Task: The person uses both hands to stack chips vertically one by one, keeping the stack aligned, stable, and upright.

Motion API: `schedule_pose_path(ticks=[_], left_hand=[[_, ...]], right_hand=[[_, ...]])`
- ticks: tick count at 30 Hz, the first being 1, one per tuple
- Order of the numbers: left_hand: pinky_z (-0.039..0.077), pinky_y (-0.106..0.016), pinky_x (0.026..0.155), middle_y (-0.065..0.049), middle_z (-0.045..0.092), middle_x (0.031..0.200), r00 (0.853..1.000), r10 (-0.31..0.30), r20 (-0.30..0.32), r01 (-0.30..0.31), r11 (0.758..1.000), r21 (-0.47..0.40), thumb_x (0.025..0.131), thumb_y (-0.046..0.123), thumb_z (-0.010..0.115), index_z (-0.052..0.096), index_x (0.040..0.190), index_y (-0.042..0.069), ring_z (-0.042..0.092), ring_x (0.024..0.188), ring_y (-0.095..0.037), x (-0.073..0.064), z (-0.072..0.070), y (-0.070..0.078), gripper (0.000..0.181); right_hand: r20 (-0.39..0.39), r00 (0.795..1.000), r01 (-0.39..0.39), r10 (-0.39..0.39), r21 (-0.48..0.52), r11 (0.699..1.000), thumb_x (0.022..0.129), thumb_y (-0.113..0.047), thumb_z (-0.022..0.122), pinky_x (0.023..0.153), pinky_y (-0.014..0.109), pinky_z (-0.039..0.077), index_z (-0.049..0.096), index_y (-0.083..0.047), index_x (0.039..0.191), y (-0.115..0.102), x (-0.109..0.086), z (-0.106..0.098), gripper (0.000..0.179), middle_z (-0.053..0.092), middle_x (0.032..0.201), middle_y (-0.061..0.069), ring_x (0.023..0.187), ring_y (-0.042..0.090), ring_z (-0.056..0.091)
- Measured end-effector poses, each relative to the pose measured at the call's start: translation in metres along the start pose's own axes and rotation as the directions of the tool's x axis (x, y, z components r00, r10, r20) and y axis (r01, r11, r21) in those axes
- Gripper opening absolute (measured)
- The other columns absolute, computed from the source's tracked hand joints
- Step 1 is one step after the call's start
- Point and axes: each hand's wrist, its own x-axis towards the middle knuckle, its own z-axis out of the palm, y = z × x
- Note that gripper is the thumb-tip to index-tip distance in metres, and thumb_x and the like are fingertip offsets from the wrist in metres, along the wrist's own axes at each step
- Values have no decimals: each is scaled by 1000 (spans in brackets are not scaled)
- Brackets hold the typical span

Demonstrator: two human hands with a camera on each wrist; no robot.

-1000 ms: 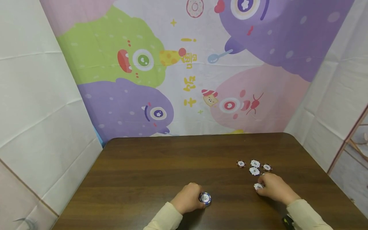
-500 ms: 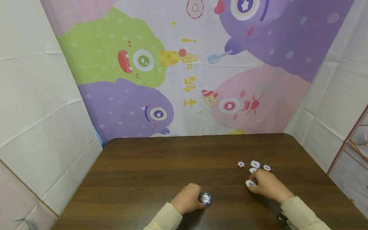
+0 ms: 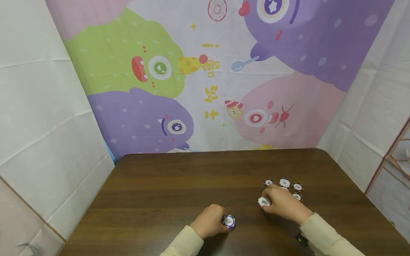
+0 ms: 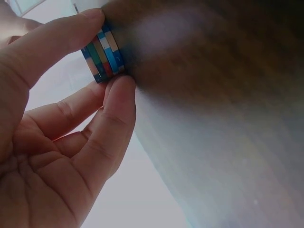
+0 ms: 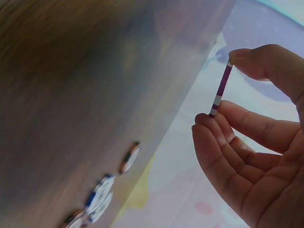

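Note:
In the head view my left hand [image 3: 209, 221] grips a short stack of poker chips [image 3: 229, 222], a blue-and-white one on top. The left wrist view has the stack's multicoloured edges [image 4: 104, 54] between thumb and fingertips. My right hand [image 3: 286, 204] pinches a single poker chip [image 3: 264, 202] by its rim, its white face marked 500. From the right wrist, that chip's edge [image 5: 222, 88] appears purple with white bands. Just beyond the right hand lie a white chip [image 3: 284, 182] and dark-rimmed chips [image 3: 268, 182]; another white chip is mostly hidden behind the hand.
The loose chips lie flat on a brown wooden table [image 3: 160, 188], toward its right side. A cartoon-printed cloth [image 3: 205, 78] hangs behind the table's far edge. Pale panels [image 3: 48, 106] stand on both sides.
My right hand has moved left toward the left hand, carrying the pinched chip. A dark-rimmed chip it covered now shows at its right. The left hand and its stack stay in place.

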Motion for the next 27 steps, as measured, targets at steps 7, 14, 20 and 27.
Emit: schedule_pose_path(ticks=[7,14,20,27], left_hand=[[42,-22,61,10,57,66,1000,-9,6,9,1000,-4,63,19,86,66,71,16,50,64,-4,0,0,0,22],[41,-22,58,10,55,64,1000,-19,7,20,1000,-11,63,19,87,66,69,15,49,61,-4,0,-1,1,22],[42,-22,58,10,55,65,999,-25,20,25,1000,-14,64,18,87,66,69,14,48,61,-4,1,-1,1,22],[40,-22,57,10,54,64,999,-20,29,21,1000,-20,64,17,87,64,69,15,45,61,-4,1,-1,1,23]], right_hand=[[29,998,55,-56,48,997,76,-16,79,56,24,40,67,-5,88,-17,14,6,20,51,82,-3,66,4,42],[59,995,73,-79,101,992,76,-15,79,58,23,43,68,-4,91,-32,25,13,22,52,86,-3,68,4,45],[126,988,69,-90,168,983,80,-17,78,60,22,44,69,-5,95,-45,30,22,22,52,88,-3,69,4,47],[153,978,110,-143,206,972,79,-17,79,61,22,44,69,-5,94,-57,33,33,22,54,88,-3,70,3,46]])
